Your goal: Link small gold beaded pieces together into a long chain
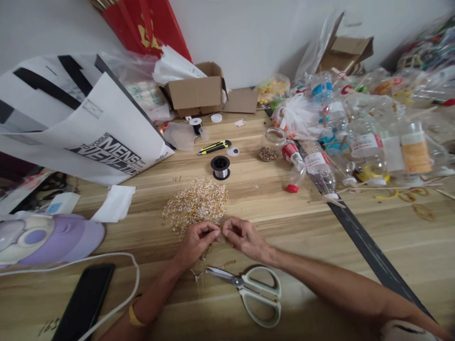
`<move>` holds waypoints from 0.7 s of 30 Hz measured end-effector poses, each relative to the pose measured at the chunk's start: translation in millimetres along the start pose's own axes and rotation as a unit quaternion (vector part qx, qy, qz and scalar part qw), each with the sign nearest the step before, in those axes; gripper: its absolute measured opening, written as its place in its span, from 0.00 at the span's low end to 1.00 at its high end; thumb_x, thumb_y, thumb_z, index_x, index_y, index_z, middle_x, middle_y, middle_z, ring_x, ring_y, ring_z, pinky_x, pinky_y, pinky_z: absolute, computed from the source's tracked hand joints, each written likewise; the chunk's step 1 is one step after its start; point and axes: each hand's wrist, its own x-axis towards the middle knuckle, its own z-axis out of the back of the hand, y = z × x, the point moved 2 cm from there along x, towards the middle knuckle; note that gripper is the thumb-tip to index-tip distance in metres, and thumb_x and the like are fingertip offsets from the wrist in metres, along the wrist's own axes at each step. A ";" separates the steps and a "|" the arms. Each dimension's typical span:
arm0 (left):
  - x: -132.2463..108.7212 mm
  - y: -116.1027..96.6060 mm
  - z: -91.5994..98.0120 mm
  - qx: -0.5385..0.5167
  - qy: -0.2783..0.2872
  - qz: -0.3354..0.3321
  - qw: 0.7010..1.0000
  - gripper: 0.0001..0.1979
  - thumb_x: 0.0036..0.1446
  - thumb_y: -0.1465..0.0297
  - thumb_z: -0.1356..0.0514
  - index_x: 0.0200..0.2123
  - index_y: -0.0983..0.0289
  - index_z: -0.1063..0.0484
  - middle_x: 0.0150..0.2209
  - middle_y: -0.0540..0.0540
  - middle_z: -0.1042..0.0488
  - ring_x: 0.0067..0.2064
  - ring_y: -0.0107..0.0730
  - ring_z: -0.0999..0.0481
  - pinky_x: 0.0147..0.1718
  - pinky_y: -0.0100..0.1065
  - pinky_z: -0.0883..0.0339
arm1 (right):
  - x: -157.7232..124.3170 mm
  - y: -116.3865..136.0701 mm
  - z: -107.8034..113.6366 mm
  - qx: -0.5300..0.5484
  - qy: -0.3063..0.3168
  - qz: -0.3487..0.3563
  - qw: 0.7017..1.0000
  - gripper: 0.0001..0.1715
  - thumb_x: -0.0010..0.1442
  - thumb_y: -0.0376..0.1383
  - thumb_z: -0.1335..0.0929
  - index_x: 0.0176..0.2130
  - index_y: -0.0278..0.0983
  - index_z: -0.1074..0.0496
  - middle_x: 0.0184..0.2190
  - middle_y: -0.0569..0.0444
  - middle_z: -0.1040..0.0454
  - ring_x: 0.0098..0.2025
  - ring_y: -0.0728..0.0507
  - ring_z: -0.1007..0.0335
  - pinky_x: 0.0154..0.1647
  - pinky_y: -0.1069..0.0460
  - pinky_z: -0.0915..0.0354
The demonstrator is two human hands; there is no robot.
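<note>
My left hand (199,239) and my right hand (245,237) meet fingertip to fingertip at the near edge of a pile of gold and clear beads (197,201). Both have thumb and forefinger pinched together; what sits between the fingertips is too small to make out. Just below my left hand, a short strand of gold beads (205,253) shows, partly hidden by the hand. Another bead strand (227,263) lies on the wood near the blades of open scissors (236,281) with pale green handles. A spool of thin clear line (220,168) stands beyond the pile.
Behind the spool lie a yellow-black utility knife (214,147) and a black thread spool (195,126). A jar of beads (268,153) and several plastic bottles (318,166) crowd the right. At left are a white paper bag (88,128), a purple cap (67,237), a phone (83,303) and a white cable (137,279).
</note>
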 end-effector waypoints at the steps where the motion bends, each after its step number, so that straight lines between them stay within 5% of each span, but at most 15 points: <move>1: 0.0 -0.7 -0.1 0.001 -0.001 0.002 1.000 0.09 0.53 0.66 0.40 0.27 0.67 0.27 0.23 0.52 0.26 0.27 0.28 0.28 0.28 0.27 0.36 | 0.1 0.2 0.1 0.000 0.001 -0.001 1.000 0.13 0.61 0.42 0.36 0.31 0.35 0.35 0.21 0.60 0.40 0.22 0.52 0.46 0.23 0.57 0.50; 21: 1.2 3.2 -0.1 -0.021 0.001 0.009 1.000 0.08 0.52 0.67 0.39 0.28 0.67 0.26 0.23 0.50 0.26 0.27 0.27 0.29 0.28 0.26 0.36 | 3.9 5.3 2.6 0.032 0.035 -0.025 0.999 0.16 0.58 0.45 0.34 0.30 0.34 0.35 0.20 0.60 0.40 0.21 0.53 0.46 0.20 0.58 0.48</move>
